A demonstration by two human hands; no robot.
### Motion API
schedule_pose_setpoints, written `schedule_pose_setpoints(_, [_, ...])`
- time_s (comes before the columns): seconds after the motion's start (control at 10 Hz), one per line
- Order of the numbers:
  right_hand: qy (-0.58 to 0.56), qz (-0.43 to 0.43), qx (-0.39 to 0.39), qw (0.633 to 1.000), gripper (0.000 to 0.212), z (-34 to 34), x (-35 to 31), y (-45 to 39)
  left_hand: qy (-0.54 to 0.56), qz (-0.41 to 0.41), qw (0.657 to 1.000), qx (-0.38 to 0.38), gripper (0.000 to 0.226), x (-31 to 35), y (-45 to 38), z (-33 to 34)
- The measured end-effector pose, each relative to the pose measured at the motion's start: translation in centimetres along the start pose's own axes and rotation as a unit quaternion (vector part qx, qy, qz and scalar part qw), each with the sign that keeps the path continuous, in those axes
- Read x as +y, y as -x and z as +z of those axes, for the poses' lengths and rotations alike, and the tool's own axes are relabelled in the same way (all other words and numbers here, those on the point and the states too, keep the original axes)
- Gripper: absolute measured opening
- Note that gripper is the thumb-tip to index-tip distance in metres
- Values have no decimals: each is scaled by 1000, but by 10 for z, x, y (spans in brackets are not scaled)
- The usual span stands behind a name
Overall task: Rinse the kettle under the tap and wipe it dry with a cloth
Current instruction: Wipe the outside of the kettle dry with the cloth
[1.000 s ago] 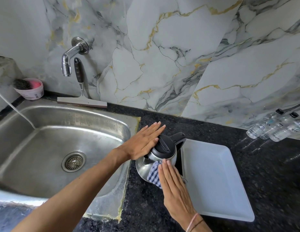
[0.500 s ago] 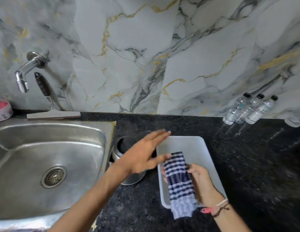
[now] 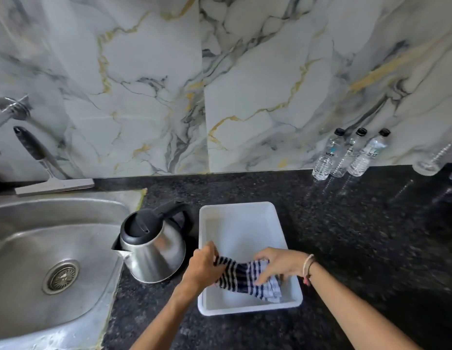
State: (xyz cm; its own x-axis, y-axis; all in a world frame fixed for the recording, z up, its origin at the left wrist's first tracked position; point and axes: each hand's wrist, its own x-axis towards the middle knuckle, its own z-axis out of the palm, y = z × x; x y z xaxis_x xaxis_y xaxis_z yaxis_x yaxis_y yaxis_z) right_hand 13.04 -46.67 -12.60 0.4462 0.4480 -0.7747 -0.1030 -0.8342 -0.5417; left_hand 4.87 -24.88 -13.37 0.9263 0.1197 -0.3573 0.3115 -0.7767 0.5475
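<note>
Both hands have left the kettle [image 3: 154, 248]: left hand [image 3: 203, 265] and right hand [image 3: 278, 265] now grip the cloth [image 3: 241, 279] over the tray [image 3: 278, 224] beside it; wiping seems finished.

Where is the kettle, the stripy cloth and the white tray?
kettle [image 3: 154, 256], head view, on its shiny steel side.
stripy cloth [image 3: 241, 276], head view, on the striped middle between the hands.
white tray [image 3: 236, 205], head view, on its far rim.
</note>
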Motion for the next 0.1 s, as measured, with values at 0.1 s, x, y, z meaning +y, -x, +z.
schedule_pose_setpoints(0.1, [195, -14, 111, 974, 67, -13, -11, 2, -147, 14, 989, -14, 47, 15, 3, 8])
